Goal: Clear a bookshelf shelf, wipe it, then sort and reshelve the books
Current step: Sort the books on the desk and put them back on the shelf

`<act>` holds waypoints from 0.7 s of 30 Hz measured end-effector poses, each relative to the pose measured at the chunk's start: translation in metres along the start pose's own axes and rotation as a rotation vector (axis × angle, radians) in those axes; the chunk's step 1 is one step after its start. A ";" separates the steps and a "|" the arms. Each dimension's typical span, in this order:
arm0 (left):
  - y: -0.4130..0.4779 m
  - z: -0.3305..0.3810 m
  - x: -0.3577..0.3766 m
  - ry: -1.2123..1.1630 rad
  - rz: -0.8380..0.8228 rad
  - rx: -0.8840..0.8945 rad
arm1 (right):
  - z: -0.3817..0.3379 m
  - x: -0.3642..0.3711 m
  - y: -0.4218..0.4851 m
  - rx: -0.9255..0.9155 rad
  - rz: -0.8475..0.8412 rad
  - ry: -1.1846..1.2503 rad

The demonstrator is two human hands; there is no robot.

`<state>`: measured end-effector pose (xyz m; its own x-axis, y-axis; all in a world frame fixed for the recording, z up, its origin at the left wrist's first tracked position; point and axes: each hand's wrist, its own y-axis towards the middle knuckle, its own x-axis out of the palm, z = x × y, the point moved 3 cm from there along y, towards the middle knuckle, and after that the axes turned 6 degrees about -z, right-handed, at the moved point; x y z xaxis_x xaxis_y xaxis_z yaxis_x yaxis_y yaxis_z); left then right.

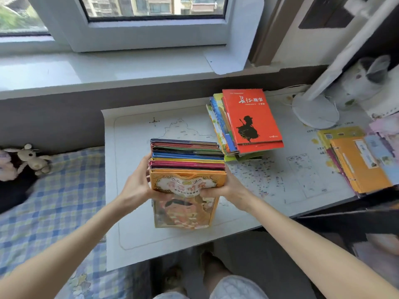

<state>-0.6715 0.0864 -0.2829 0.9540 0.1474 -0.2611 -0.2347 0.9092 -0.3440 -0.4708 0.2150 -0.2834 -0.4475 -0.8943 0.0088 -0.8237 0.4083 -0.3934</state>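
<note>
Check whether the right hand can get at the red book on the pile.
Likely yes, once freed: the right hand grips the bundle of books together with the left hand; the red book lies uncovered, nothing between.

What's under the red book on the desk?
A fanned stack of books, blue, yellow and green edges showing at its left. The red book covers their fronts, so titles and count are hidden.

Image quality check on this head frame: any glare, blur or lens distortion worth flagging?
Head view: daylight from the window washes out the sill at left; the wide-angle lens bows straight edges like the sill; the front cover of the held book bundle is smeared, while the red book reads sharp; the top-right corner is blurred.
</note>
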 end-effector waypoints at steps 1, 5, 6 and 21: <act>-0.002 0.004 0.001 0.006 -0.035 0.024 | -0.003 0.005 -0.012 -0.010 0.038 0.026; -0.019 0.040 0.010 0.052 -0.182 0.147 | -0.017 0.027 -0.075 -0.080 0.267 0.109; -0.025 0.053 0.013 0.065 -0.221 0.181 | -0.023 0.034 -0.093 -0.106 0.316 0.116; -0.181 0.271 0.177 0.111 -0.666 0.891 | -0.103 0.094 -0.432 -0.473 1.100 -0.020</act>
<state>-0.4099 0.0537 -0.0221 0.8071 -0.4681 -0.3598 0.5770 0.7545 0.3128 -0.1933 -0.0263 -0.0178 -0.9903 -0.0246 -0.1365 -0.0513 0.9793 0.1959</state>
